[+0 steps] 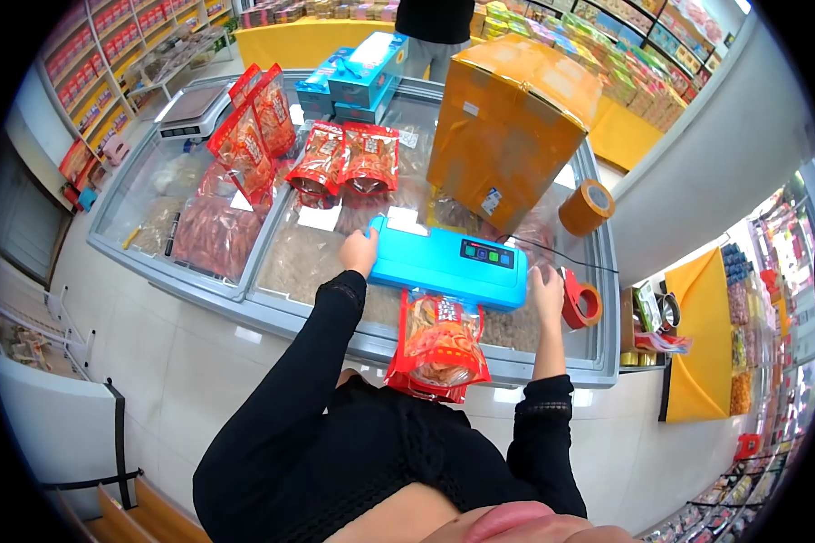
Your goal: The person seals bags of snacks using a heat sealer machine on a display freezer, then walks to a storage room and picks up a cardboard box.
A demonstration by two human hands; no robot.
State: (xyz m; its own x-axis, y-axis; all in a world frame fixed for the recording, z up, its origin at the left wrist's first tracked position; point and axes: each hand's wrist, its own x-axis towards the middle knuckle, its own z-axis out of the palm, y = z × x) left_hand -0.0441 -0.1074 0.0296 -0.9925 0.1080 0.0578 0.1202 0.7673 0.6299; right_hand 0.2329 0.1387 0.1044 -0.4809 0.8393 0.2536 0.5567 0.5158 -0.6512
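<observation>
Probably sealing red plastic pouch (pixel 441 339) at near edge, grey glass-topped freezer (pixel 593 371). Left hand (pixel 359 252) grips blue plastic sealer (pixel 430 259); right hand (pixel 547 294), can't tell. Next: press.

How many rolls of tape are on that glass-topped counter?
2: a brown roll beside the cardboard box, and another roll in a red dispenser by the right hand. More could be hidden behind the box.

Single head-worn fisheye view, facing forward and steeply down from above and behind the left hand (pixel 359 252) and right hand (pixel 546 295), both at close range, black sleeves (pixel 285 389) nearer the lens, glass-topped display freezer (pixel 609 326) beneath the hands, stocked shelves (pixel 109 54) far beyond.
</observation>
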